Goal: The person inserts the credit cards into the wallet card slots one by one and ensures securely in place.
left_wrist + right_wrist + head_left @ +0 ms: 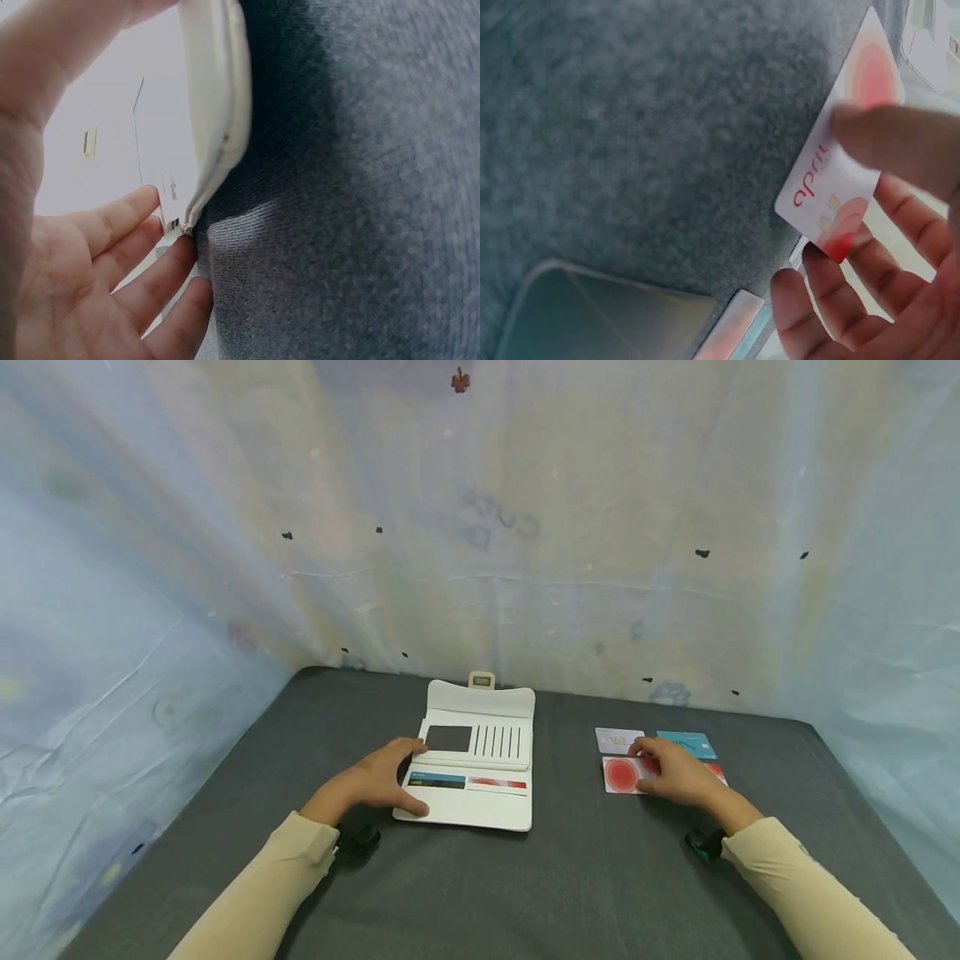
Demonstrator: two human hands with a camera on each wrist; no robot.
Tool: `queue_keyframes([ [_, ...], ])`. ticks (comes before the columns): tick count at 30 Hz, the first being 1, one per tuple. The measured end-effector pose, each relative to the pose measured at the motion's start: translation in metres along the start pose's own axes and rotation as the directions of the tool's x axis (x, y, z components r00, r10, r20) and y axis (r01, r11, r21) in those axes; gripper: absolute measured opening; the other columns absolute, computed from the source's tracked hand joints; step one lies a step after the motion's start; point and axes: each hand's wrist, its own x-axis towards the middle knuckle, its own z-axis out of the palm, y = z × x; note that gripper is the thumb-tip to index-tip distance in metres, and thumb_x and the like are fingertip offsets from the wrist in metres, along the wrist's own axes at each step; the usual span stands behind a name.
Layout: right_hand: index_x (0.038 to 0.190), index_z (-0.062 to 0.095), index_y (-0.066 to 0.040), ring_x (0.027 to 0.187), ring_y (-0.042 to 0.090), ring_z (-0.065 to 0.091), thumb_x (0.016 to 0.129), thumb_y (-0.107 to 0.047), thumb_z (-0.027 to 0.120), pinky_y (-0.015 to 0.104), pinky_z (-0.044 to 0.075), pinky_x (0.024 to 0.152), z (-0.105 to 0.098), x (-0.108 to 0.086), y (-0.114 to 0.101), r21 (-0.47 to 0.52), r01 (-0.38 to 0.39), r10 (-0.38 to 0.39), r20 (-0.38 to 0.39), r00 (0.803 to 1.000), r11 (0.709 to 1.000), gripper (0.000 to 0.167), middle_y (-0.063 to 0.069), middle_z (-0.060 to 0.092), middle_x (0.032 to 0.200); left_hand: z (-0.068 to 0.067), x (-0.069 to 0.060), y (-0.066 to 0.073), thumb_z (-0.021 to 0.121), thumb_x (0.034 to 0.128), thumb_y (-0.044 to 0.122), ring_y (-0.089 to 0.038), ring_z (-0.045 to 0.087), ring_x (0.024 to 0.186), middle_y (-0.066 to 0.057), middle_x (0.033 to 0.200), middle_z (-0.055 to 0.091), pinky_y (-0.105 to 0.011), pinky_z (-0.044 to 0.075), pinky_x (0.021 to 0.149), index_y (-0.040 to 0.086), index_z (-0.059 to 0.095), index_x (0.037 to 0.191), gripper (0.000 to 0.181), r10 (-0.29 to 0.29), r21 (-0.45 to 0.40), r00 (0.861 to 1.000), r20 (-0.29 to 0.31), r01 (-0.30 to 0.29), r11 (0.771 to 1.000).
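An opened white wallet lies flat, its flap with a clasp tab at the far side. A dark blue card and a red-and-white card show in its near half. My left hand rests at the wallet's left edge, thumb and fingers spread; in the left wrist view the fingers touch the edge fairly straight. Farther right, my right hand pinches a white card with red circles, thumb across its face and fingers along its edge.
Beyond the right hand lie a pale grey card and a teal card. Another red card shows partly behind that hand. A dark grey cloth covers the table, and a pale patterned curtain hangs behind it.
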Motion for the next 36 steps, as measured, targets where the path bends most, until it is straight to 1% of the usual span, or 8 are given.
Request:
queue_keyframes([
  [5, 0.103, 0.065, -0.008, 0.084, 0.019, 0.056, 0.081, -0.004, 0.07, 0.038, 0.05, 0.074, -0.004, -0.001, -0.001, 0.033, 0.019, -0.018, -0.037, 0.999, 0.999, 0.023, 0.009, 0.064, 0.098, 0.0, 0.001, 0.0, 0.088, 0.062, 0.045, -0.037, 0.035, 0.139, -0.015, 0.152, 0.035, -0.057, 0.035, 0.107, 0.009, 0.042, 0.143, 0.1, -0.004, -0.002, 1.0, -0.008, 0.004, 1.0],
  [9, 0.102, 0.067, -0.009, 0.081, 0.018, 0.056, 0.084, -0.003, 0.067, 0.034, 0.05, 0.071, -0.007, -0.001, -0.002, 0.039, 0.015, -0.014, -0.04, 0.999, 0.999, 0.019, 0.009, 0.065, 0.096, 0.001, 0.0, 0.0, 0.088, 0.0617, 0.045, -0.037, 0.036, 0.139, -0.015, 0.152, 0.036, -0.056, 0.035, 0.107, 0.009, 0.043, 0.143, 0.1, -0.005, -0.001, 1.0, -0.009, 0.005, 1.0],
  [14, 0.103, 0.068, -0.011, 0.081, 0.017, 0.057, 0.087, -0.005, 0.066, 0.031, 0.05, 0.071, -0.011, -0.001, -0.004, 0.048, -0.023, 0.023, -0.003, 1.0, 0.999, 0.017, 0.007, 0.065, 0.095, 0.001, 0.0, -0.001, 0.088, 0.0615, 0.045, -0.036, 0.036, 0.139, -0.015, 0.152, 0.036, -0.055, 0.034, 0.108, 0.008, 0.043, 0.142, 0.1, -0.004, -0.008, 1.0, -0.01, 0.004, 1.0],
  [17, 0.103, 0.067, -0.01, 0.08, 0.017, 0.057, 0.087, -0.007, 0.066, 0.03, 0.049, 0.069, -0.014, -0.001, -0.007, 0.062, -0.027, 0.026, 0.015, 1.0, 0.998, 0.016, 0.006, 0.065, 0.093, 0.001, 0.001, -0.002, 0.088, 0.0615, 0.046, -0.036, 0.037, 0.138, -0.015, 0.151, 0.036, -0.055, 0.035, 0.108, 0.008, 0.044, 0.142, 0.099, -0.006, -0.003, 1.0, -0.008, 0.006, 1.0],
  [23, 0.102, 0.069, -0.01, 0.075, 0.012, 0.056, 0.087, -0.008, 0.067, 0.025, 0.048, 0.064, -0.016, 0.0, -0.012, 0.08, -0.016, 0.015, 0.011, 1.0, 0.997, 0.015, 0.002, 0.064, 0.087, 0.002, 0.003, -0.006, 0.088, 0.0605, 0.049, -0.032, 0.039, 0.138, -0.012, 0.151, 0.037, -0.051, 0.036, 0.109, 0.009, 0.046, 0.139, 0.097, -0.011, 0.009, 1.0, -0.005, 0.011, 1.0],
  [26, 0.101, 0.069, -0.012, 0.073, 0.011, 0.055, 0.088, -0.008, 0.066, 0.025, 0.047, 0.062, -0.016, 0.0, -0.014, 0.075, -0.015, 0.014, 0.01, 1.0, 0.997, 0.014, 0.0, 0.064, 0.086, 0.002, 0.003, -0.006, 0.088, 0.0605, 0.049, -0.032, 0.039, 0.137, -0.013, 0.151, 0.038, -0.051, 0.036, 0.109, 0.009, 0.047, 0.138, 0.096, -0.006, 0.009, 1.0, -0.004, 0.006, 1.0],
  [32, 0.101, 0.069, -0.013, 0.072, 0.012, 0.056, 0.091, -0.007, 0.062, 0.026, 0.046, 0.061, -0.018, 0.001, -0.02, 0.087, -0.027, 0.026, 0.019, 0.999, 0.996, 0.014, 0.002, 0.063, 0.087, 0.001, 0.001, 0.0, 0.088, 0.0608, 0.047, -0.034, 0.041, 0.136, -0.015, 0.149, 0.039, -0.052, 0.036, 0.107, 0.007, 0.047, 0.137, 0.096, -0.001, 0.016, 1.0, -0.005, 0.001, 1.0],
  [36, 0.1, 0.069, -0.012, 0.073, 0.012, 0.058, 0.091, -0.008, 0.063, 0.026, 0.047, 0.06, -0.019, 0.001, -0.026, 0.109, -0.02, 0.02, 0.007, 1.0, 0.994, 0.012, 0.003, 0.064, 0.089, 0.001, 0.001, 0.002, 0.089, 0.0602, 0.045, -0.034, 0.042, 0.134, -0.015, 0.147, 0.04, -0.052, 0.038, 0.106, 0.006, 0.047, 0.136, 0.095, 0.005, 0.015, 1.0, -0.008, -0.005, 1.0],
])
